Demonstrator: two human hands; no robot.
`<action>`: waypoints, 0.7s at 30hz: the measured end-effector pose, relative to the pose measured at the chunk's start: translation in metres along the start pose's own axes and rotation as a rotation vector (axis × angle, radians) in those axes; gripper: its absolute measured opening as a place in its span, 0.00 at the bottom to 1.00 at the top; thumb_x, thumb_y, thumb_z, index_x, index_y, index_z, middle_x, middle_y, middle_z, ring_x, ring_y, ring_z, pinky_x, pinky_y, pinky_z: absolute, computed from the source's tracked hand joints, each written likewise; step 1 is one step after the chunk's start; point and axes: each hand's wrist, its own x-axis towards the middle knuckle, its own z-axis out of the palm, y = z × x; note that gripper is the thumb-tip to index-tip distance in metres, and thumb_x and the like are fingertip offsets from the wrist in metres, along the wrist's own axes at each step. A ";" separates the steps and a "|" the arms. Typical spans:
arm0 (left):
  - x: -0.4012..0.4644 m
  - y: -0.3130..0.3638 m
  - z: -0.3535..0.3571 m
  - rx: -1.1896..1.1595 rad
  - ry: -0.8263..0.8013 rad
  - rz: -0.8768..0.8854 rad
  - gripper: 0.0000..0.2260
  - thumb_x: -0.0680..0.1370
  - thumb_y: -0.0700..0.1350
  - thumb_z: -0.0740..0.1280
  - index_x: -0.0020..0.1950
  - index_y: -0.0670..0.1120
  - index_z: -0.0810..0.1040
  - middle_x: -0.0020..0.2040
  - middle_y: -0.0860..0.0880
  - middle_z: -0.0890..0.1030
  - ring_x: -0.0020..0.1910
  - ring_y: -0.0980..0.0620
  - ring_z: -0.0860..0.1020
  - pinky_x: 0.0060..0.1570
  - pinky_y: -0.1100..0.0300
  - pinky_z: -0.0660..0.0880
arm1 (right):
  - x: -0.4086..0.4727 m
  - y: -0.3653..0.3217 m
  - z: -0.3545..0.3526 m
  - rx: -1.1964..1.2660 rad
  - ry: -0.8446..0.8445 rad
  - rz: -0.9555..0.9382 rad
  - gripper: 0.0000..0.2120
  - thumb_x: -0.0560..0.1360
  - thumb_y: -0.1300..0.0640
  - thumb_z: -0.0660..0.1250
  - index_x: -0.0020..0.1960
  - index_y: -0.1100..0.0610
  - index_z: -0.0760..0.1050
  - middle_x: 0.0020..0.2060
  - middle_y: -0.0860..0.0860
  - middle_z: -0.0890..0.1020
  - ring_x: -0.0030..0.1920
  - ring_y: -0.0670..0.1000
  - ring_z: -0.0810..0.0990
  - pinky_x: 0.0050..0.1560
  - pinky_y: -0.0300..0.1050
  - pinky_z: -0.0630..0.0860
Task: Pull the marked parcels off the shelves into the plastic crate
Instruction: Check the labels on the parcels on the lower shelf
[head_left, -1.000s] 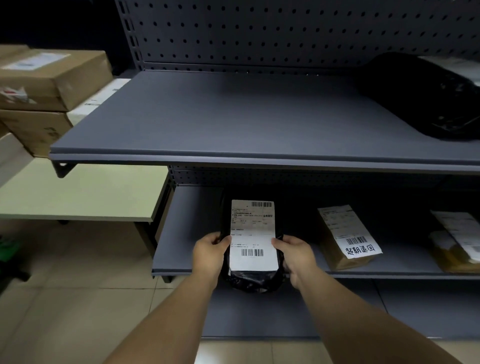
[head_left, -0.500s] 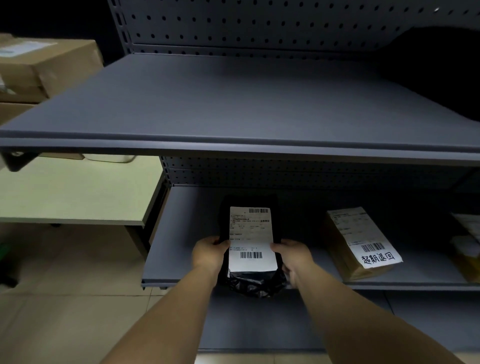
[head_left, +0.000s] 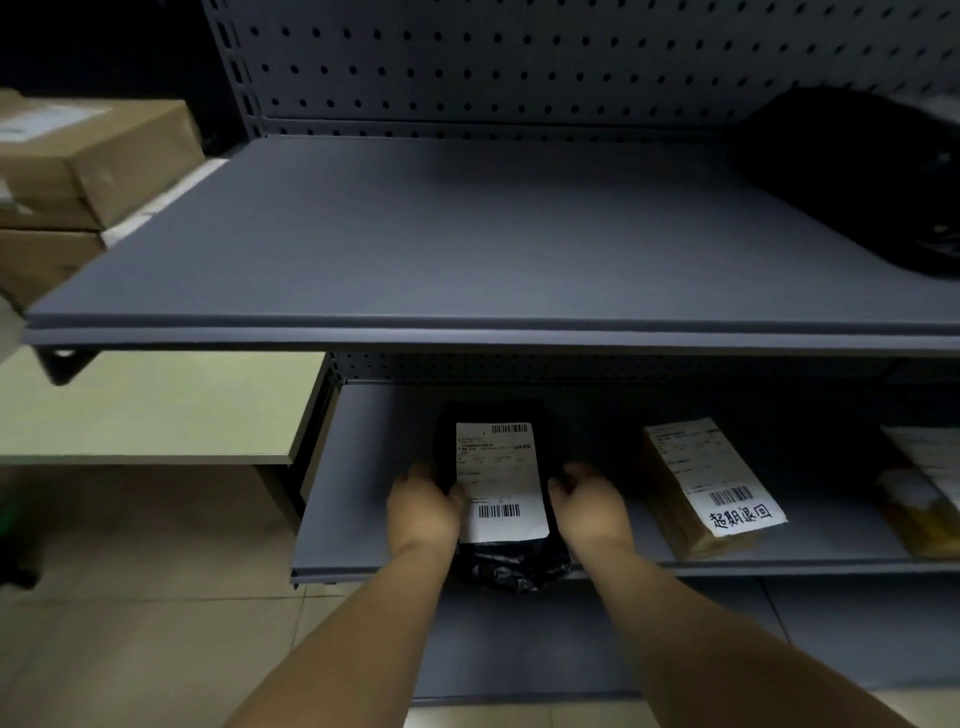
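Left hand (head_left: 423, 506) and right hand (head_left: 592, 506) gripping black parcel (head_left: 511, 564), fingertips blurred

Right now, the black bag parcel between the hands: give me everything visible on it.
The black bag parcel is a soft, glossy, crinkled plastic mailer lying flat on the lower shelf, its near end bulging over the shelf's front edge. A white shipping label with two barcodes and fine print, too small to read, covers most of its top; no handwritten mark shows. The left hand grips its left side and the right hand its right side.
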 end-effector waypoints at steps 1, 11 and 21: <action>-0.005 0.004 -0.003 0.089 0.019 0.081 0.18 0.76 0.48 0.65 0.63 0.39 0.73 0.59 0.40 0.76 0.57 0.40 0.75 0.49 0.54 0.73 | -0.005 0.000 -0.004 -0.106 0.040 -0.060 0.19 0.79 0.51 0.59 0.68 0.55 0.70 0.64 0.56 0.75 0.63 0.57 0.73 0.54 0.45 0.72; -0.056 0.040 -0.010 0.609 0.123 0.600 0.13 0.77 0.52 0.59 0.55 0.48 0.77 0.55 0.48 0.78 0.54 0.47 0.75 0.55 0.56 0.68 | -0.049 0.007 -0.050 -0.437 0.346 -0.387 0.11 0.73 0.55 0.65 0.54 0.54 0.80 0.50 0.53 0.81 0.52 0.56 0.76 0.50 0.48 0.70; -0.118 0.083 0.033 0.550 0.135 0.626 0.14 0.79 0.54 0.56 0.55 0.48 0.76 0.54 0.49 0.78 0.54 0.48 0.75 0.51 0.56 0.70 | -0.060 0.066 -0.117 -0.466 0.317 -0.475 0.14 0.77 0.52 0.60 0.61 0.52 0.75 0.57 0.50 0.77 0.58 0.52 0.73 0.57 0.45 0.69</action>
